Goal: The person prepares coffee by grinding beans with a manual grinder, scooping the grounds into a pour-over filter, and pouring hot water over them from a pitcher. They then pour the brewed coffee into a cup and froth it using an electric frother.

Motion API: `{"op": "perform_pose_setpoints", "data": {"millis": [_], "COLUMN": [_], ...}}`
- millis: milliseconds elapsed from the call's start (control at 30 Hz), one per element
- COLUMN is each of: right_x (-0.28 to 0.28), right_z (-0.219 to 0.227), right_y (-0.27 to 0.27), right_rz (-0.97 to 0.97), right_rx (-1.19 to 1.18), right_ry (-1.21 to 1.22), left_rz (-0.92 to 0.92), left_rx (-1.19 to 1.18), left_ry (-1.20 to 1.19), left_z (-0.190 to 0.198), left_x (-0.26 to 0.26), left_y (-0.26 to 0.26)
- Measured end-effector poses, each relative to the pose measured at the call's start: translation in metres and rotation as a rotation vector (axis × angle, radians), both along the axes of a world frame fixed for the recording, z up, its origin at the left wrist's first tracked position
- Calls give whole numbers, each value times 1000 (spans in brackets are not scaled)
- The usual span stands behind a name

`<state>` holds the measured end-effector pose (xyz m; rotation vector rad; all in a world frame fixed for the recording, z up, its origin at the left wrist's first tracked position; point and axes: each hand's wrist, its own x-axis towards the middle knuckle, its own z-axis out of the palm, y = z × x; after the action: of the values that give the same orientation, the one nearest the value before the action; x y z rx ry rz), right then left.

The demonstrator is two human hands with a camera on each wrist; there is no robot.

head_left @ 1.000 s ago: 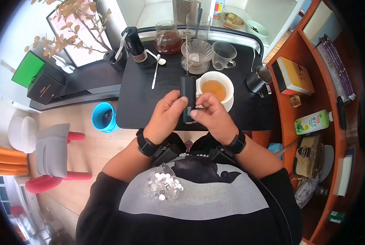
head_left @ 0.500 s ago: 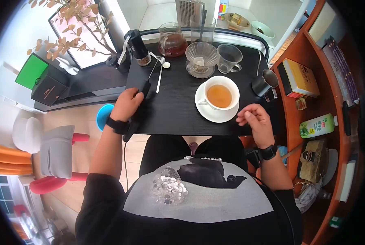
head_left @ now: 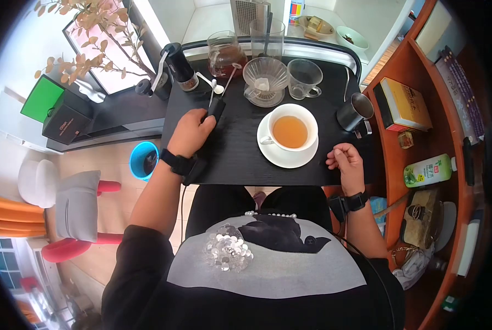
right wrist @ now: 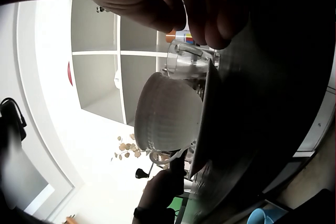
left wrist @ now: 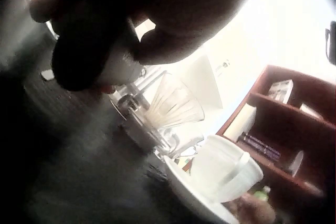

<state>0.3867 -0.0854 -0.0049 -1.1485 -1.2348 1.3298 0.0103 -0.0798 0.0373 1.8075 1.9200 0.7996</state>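
My left hand [head_left: 192, 133] grips a black handheld frother [head_left: 217, 108] at the table's left side, its thin metal wand pointing up and away. The left wrist view shows that hand [left wrist: 157, 8] dark and close, round the handle [left wrist: 79, 64]. A white cup [head_left: 290, 127] of amber liquid stands on a white saucer [head_left: 288, 159], to the frother's right. Beside the saucer, my right hand [head_left: 347, 164] lies by the table's right edge, fingers loosely bent and holding nothing. From the right wrist, the same hand [right wrist: 173, 1] appears above the cup [right wrist: 169, 113].
At the back stand a grinder [head_left: 180, 67], a jug of reddish-brown liquid [head_left: 227, 59], a ribbed glass dripper [head_left: 265, 82] and a glass cup [head_left: 304, 78]. A white spoon [head_left: 218, 88] lies near the wand. A metal pitcher [head_left: 355, 111] stands right; a blue bin [head_left: 145, 160] is on the floor.
A second ago both hands held the frother before the cup. The right hand has let go and moved right; the left carried the frother left, then slightly back right over the last half second.
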Motion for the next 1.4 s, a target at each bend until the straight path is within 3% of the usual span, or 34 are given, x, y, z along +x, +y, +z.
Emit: {"op": "perform_pose_setpoints", "data": {"millis": [33, 100, 133, 200, 333, 400, 467, 533, 767, 1167, 1267, 1400], "right_x": [0, -1, -1, -1, -3, -3, -3, -3, -4, -2, -3, -4], "right_z": [1, 2, 2, 2, 1, -1, -3, -3, -3, -3, -3, 2], "right_y": [-1, -2, -3, -4, -4, -5, -5, -6, -7, -7, -6, 8], "right_rz": [0, -7, -7, -9, -13, -20, -8, -14, -11, 1, -12, -16], "right_rx": [0, 0, -1, -1, -2, 2, 30, 36, 32, 37, 36, -7], "right_ry": [15, 32, 39, 45, 19, 14, 27, 16, -5, -18, -1, -46], "left_rz": [-4, 54, 48, 65, 80, 92, 112, 144, 181, 184, 173, 62], "left_rx": [1, -75, -76, 31, 106, 301, 307, 521, 360, 424, 515, 432], "left_ry": [3, -314, -313, -533, -514, -217, -209, -4, 133, -64, -110, -405], "left_z": [1, 2, -1, -12, -22, -21, -22, -26, -29, -30, -20, -14], "left_x": [2, 8, 10, 13, 24, 34, 39, 41, 40, 39, 37, 46], "left_y": [2, 6, 10, 23, 53, 65, 76, 90, 108, 100, 75, 27]}}
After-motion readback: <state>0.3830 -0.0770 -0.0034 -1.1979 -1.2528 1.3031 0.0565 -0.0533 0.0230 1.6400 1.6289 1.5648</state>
